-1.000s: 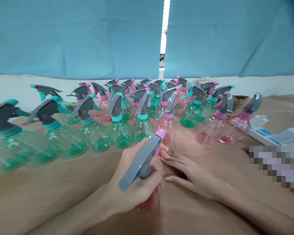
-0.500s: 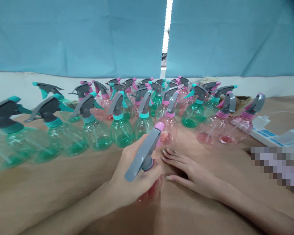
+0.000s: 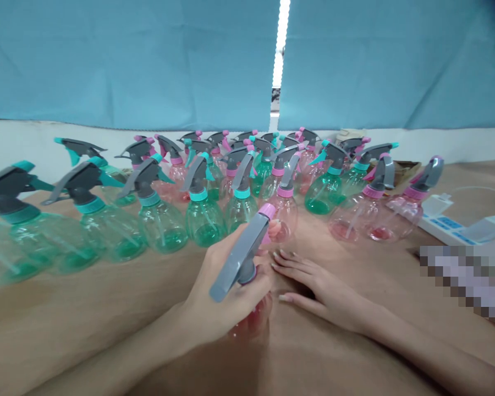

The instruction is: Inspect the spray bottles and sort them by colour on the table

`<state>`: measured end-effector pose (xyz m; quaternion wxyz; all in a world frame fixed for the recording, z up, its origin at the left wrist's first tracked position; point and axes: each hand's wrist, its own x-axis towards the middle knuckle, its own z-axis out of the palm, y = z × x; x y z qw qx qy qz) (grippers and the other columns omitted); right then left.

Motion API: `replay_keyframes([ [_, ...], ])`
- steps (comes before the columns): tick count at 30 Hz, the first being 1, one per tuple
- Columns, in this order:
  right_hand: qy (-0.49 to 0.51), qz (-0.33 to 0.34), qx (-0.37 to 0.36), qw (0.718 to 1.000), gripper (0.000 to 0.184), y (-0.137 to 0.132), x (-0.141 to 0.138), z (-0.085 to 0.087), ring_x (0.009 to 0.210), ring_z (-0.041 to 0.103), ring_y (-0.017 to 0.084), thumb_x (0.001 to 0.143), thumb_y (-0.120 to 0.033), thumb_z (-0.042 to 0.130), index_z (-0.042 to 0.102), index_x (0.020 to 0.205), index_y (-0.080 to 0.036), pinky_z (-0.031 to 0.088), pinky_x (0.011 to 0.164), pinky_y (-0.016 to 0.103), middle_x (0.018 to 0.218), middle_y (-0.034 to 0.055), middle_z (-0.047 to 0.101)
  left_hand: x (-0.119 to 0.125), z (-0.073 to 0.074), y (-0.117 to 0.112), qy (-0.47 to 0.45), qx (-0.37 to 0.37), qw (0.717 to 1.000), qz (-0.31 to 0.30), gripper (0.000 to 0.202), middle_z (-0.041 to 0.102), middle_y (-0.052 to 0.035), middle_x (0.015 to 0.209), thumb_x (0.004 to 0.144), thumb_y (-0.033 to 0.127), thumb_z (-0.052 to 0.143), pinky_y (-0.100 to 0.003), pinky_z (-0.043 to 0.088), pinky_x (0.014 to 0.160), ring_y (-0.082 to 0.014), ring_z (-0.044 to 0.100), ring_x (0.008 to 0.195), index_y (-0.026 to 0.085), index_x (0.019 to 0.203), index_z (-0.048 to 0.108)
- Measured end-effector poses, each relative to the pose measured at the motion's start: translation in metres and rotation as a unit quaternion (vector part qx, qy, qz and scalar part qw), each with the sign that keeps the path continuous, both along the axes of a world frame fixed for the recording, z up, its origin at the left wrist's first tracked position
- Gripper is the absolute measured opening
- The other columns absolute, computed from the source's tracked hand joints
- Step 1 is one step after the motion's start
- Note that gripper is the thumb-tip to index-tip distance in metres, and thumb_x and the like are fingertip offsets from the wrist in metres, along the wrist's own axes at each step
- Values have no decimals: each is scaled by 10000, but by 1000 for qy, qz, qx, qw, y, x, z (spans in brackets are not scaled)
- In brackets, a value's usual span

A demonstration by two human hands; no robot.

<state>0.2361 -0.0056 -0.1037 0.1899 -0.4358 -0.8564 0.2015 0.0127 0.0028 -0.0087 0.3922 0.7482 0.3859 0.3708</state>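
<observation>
My left hand [image 3: 220,286] is wrapped round the neck of a pink spray bottle [image 3: 253,319] with a grey trigger head and pink nozzle, which points away from me. Most of its trigger and neck is hidden by the fingers. To the right, my right hand [image 3: 309,280] lies on the wooden table [image 3: 334,363] with its fingers stretched out, holding nothing, its fingertips close to the held bottle. Just beyond stand a pink spray bottle [image 3: 286,212] and a green spray bottle [image 3: 206,220], both upright.
A row of green spray bottles [image 3: 163,225] runs off to the left, with several more behind. Two pink spray bottles [image 3: 346,223] stand at right, near a white power strip [image 3: 449,226]. A blue cloth [image 3: 148,66] covers the wall behind, beside a bright light strip [image 3: 281,49].
Almost nothing differs. Both hands and the held spray bottle keep their places, apart from a very slight shift of the whole view.
</observation>
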Motion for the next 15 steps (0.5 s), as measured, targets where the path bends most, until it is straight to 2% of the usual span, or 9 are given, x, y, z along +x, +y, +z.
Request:
replay_keyframes([
  [4,-3,-1,2,1000,623,0,0,0,1419,318,273,939,-513,523,369,1482,-248,301,1155,507,1522,67,390,0,-1,1,5,12,1000,3,355,510,71,655,707,89,525,-219,430,504,-113,477,534,212,1039,552],
  [12,-22,1,-6,1000,636,1,-1,2,1425,305,267,944,-535,496,384,1475,-204,297,1159,491,1529,79,375,2,0,1,4,9,1000,5,422,530,63,666,701,80,520,-215,414,497,-106,471,523,209,1099,574],
  [15,-12,3,0,1000,627,0,0,1,1423,312,268,942,-524,509,378,1478,-226,305,1154,499,1527,72,381,2,0,0,-8,-2,1000,-3,480,597,36,767,692,67,521,-223,432,517,-106,491,548,214,1147,568],
])
